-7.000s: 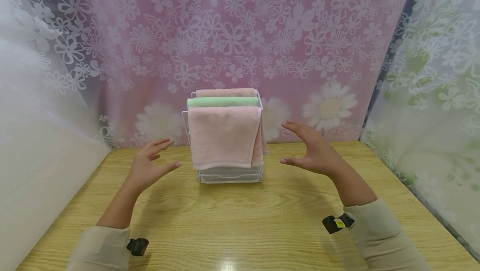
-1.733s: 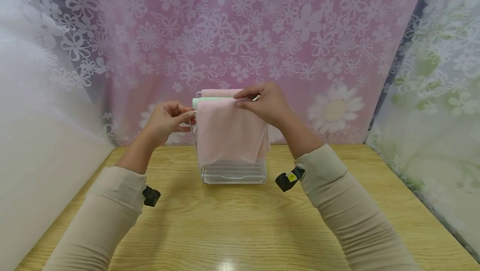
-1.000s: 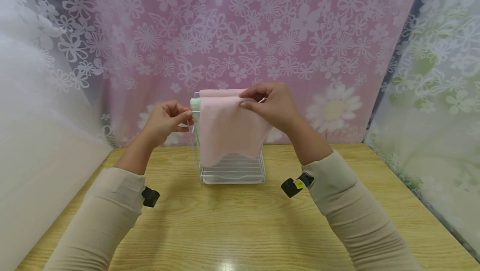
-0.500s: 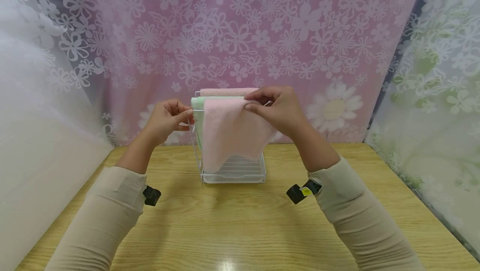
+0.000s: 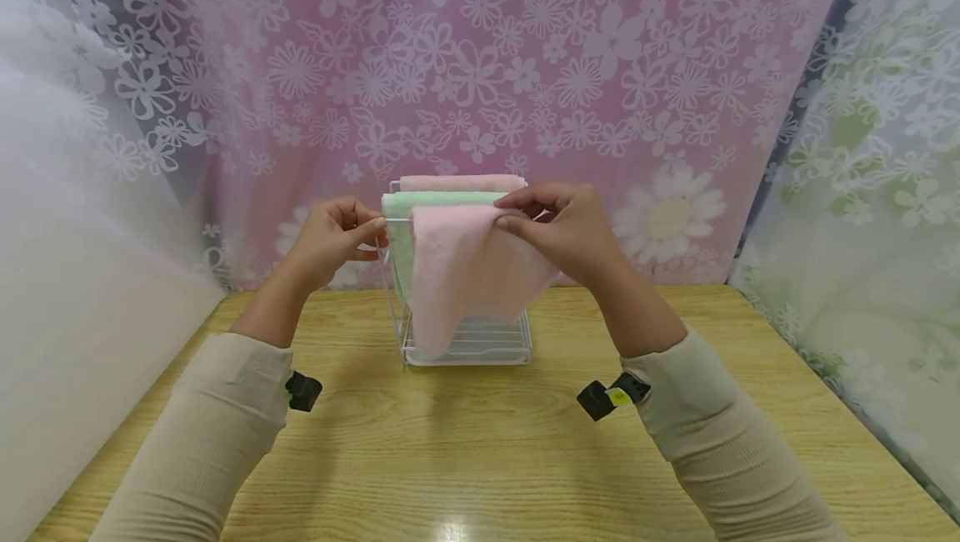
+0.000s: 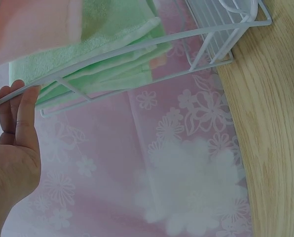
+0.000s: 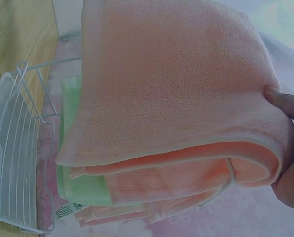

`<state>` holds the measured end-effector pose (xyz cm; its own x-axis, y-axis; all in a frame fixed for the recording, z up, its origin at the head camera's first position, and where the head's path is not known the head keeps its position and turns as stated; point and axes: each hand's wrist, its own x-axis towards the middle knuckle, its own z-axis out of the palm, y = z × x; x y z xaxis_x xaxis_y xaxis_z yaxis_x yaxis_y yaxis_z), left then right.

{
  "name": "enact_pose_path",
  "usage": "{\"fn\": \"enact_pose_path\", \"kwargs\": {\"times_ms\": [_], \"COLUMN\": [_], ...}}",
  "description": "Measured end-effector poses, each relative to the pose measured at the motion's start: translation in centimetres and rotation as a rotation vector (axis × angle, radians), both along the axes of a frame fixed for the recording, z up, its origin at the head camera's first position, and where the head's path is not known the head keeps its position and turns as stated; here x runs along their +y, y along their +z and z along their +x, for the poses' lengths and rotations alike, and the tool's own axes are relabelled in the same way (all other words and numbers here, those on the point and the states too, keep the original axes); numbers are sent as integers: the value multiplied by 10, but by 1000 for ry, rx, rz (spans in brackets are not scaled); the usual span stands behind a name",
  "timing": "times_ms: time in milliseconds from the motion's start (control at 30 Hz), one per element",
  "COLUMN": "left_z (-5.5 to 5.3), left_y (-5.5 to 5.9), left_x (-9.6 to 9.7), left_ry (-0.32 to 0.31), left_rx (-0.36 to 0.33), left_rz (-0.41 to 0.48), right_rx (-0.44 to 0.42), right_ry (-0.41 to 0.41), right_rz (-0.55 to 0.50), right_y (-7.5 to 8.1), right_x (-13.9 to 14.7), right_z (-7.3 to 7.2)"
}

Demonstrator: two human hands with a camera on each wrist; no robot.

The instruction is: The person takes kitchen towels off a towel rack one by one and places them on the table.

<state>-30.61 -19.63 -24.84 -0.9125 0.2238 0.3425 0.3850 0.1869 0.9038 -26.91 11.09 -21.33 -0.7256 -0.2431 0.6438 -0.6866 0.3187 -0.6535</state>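
Note:
A white wire rack (image 5: 468,357) stands on the table with folded towels hung over its bars. My left hand (image 5: 333,243) pinches the rack's top left front corner; in the left wrist view its fingers (image 6: 24,116) curl round the wire. My right hand (image 5: 558,227) pinches the front pink towel (image 5: 461,275) near the right end of its top fold. That towel sags in creases, its left edge lower than the rest. Behind it hang a green towel (image 5: 442,199) and another pink towel (image 5: 461,183). In the right wrist view, the thumb (image 7: 280,101) presses on the pink towel's fold.
The rack's slatted base with its tray (image 7: 1,148) sits on the wood-grain table (image 5: 465,442). A pink flowered curtain (image 5: 480,67) hangs close behind the rack. Pale curtains flank the table on the left (image 5: 97,217) and right (image 5: 885,217).
Seven seconds ago both hands were apart from the rack. Since then the left has gripped its corner. The right has shifted the front pink towel rightward, baring the green towel's left side and the front bar.

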Motion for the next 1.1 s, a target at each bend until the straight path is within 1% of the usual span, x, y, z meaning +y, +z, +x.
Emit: {"fn": "enact_pose_path", "kwargs": {"times_ms": [133,367,567,767,967,1100], "left_z": [1,1,1,0,0,0], "left_y": [0,0,0,0,0,0], "left_x": [-1,-1,0,1,0,0], "left_ry": [-6,-3,2,0,1,-4], "left_rx": [7,2,-4,-9,-11,-12], "left_rz": [0,0,-5,1,11,21], "right_rx": [11,20,36,33,50,41], "right_ry": [13,23,65,52,68,74], "right_rz": [-24,-26,-62,-55,-78,-82], "right_y": [-3,-10,-18,-26,-31,-35], "right_x": [1,5,8,11,13,16], "right_z": [1,3,5,8,9,11]}}
